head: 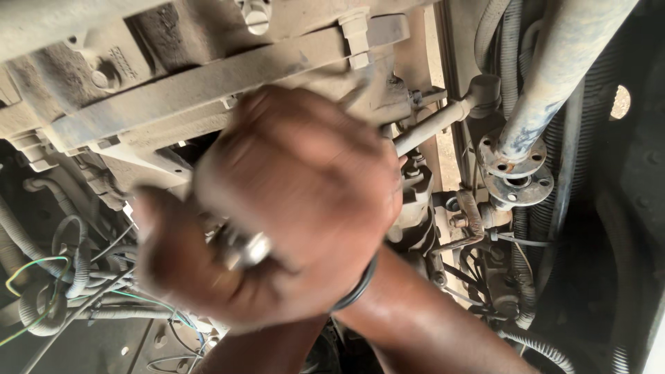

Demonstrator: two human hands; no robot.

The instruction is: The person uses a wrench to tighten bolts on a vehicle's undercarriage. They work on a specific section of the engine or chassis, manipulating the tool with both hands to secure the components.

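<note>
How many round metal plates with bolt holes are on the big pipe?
2. One dusty round metal flange plate sits at the end of the grey pipe; the second round flange plate lies just under it, slightly lower right. Others may be hidden behind the blurred hand.

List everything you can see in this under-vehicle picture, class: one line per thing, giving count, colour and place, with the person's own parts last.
Cross bar: one, dusty tan, upper left, running across the housing.
Flanged pipe: one, grey with rust, upper right, ending in a bolted flange.
Rod: one, grey, centre right, behind the hand.
Loose wires: several, green, yellow and blue among grey, lower left.
Ribbed hoses: several, dark grey, right side.
Metal tool: one, shiny silver, blurred, in the grip.
Right hand: one, centre, fist closed, black band at the wrist.
Left hand: one, blurred, lower left of centre, at the tool.
</note>
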